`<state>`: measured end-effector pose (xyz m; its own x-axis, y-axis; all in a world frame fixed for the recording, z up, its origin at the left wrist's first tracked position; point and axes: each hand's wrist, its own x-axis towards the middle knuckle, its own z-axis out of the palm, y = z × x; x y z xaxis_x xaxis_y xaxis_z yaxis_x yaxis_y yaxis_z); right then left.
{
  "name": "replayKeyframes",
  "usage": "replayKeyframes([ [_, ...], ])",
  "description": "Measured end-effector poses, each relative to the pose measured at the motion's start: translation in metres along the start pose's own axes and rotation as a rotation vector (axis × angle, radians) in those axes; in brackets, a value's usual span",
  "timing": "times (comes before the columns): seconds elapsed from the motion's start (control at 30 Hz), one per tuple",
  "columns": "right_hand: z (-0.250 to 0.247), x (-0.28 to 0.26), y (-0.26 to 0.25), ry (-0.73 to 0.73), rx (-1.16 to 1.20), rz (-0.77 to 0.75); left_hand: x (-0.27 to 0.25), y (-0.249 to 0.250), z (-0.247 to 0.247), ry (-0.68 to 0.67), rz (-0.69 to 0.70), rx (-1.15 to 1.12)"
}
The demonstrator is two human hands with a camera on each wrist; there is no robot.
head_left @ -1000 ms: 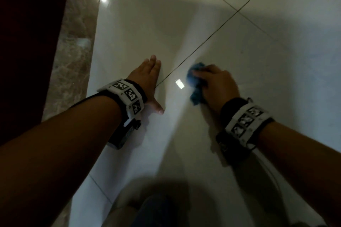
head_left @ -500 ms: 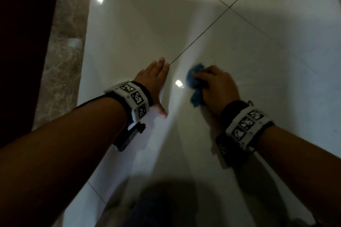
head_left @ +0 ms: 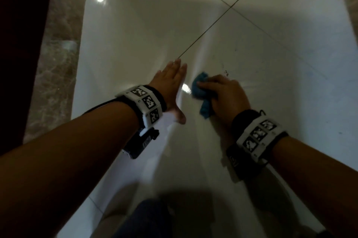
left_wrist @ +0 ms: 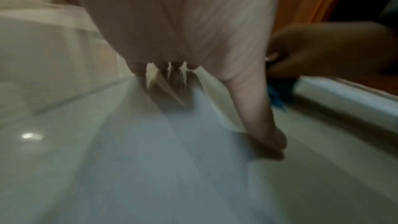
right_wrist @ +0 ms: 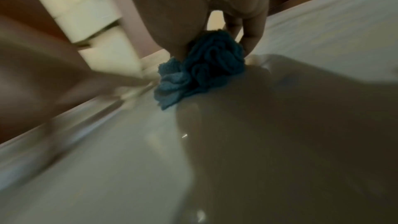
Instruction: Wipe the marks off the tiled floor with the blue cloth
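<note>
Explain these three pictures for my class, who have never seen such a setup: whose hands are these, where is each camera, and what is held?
No machine here: a person kneels over a tiled floor wearing three cameras. The wide picture comes from the head, looking down at both arms. The other two, both blurred, come from cameras strapped at each wrist, looking along the hand. The left hand lies flat on the floor, fingers straight. The right hand grips a bunched blue cloth pressed to the floor. Small dark marks show just beyond it. The patterned bands are wrist straps.
</note>
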<state>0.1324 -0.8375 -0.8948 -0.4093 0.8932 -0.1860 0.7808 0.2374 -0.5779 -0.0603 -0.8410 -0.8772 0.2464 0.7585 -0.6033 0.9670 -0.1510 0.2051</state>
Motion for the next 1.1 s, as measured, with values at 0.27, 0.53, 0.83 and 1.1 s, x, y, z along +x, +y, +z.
replayKeyframes([
  [0.27,-0.013,0.008,-0.002,0.070,0.006,-0.021,0.006,0.003,0.010,-0.011,-0.009,0.074],
  [0.53,-0.025,0.029,0.024,0.133,0.057,0.147,-0.001,0.005,0.000,-0.013,-0.032,0.022],
  [0.83,0.000,0.053,-0.033,-0.044,-0.108,-0.089,0.017,-0.006,-0.011,0.022,-0.124,-0.047],
  [1.1,-0.045,0.091,0.027,0.228,-0.030,0.290,0.017,-0.004,-0.012,0.003,-0.121,-0.046],
])
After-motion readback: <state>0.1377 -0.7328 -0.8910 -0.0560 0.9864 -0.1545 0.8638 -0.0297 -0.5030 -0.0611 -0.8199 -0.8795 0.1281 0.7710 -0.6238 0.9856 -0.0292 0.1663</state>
